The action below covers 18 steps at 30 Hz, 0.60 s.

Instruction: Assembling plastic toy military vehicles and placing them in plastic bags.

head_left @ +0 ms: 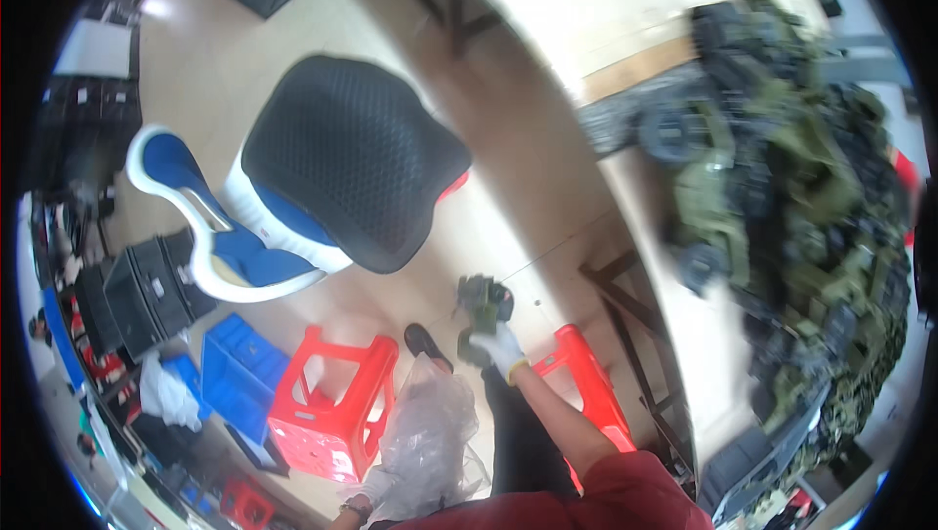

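My right hand, in a white glove with a yellow cuff, is closed around an olive-green toy vehicle with dark parts that look like wheels. It is held out over the floor, and its far end is blurred. Low in the view, my left hand, also gloved in white, grips the side of a crumpled clear plastic bag. The bag hangs in front of my legs, and part of that hand is hidden by the plastic.
On the right, a white table bears a large heap of similar green and black toy vehicles. Red stools stand on both sides of me. A chair with a black seat, blue bins and black crates lie to the left.
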Tool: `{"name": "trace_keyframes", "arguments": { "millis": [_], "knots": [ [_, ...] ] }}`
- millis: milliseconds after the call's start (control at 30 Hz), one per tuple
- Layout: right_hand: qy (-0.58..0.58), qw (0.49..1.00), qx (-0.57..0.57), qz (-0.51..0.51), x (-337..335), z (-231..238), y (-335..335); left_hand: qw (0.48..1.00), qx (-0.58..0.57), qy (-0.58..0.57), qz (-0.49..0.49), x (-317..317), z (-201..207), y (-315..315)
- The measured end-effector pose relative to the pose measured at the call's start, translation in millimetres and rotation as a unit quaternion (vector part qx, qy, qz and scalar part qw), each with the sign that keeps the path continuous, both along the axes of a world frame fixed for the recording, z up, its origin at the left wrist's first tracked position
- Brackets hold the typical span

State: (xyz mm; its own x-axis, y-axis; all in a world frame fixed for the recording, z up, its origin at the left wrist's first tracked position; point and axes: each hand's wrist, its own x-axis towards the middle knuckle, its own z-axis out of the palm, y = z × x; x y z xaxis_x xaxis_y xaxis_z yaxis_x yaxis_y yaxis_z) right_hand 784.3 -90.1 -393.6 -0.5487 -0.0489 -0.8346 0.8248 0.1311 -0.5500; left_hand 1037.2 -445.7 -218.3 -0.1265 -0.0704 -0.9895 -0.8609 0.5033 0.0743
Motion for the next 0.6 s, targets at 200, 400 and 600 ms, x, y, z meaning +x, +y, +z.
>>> {"name": "trace_keyframes", "arguments": {
  "millis": [200, 400, 600],
  "knots": [
    [0.112, 0.979, 0.094, 0.144, -47.3, 317.4, 61.0, 0.975, -0.017, 0.175, -0.140, -106.1, 49.1, 19.5],
    [0.345, 0.875, 0.324, 0.103, -144.6, 557.3, 122.7, 0.939, -0.255, 0.230, -0.032, -156.0, 136.3, -19.9],
    [0.357, 0.595, 0.720, 0.006, -159.7, 623.5, 280.0, 0.877, -0.326, 0.326, -0.137, -226.6, 262.4, -47.5]
  ]
}}
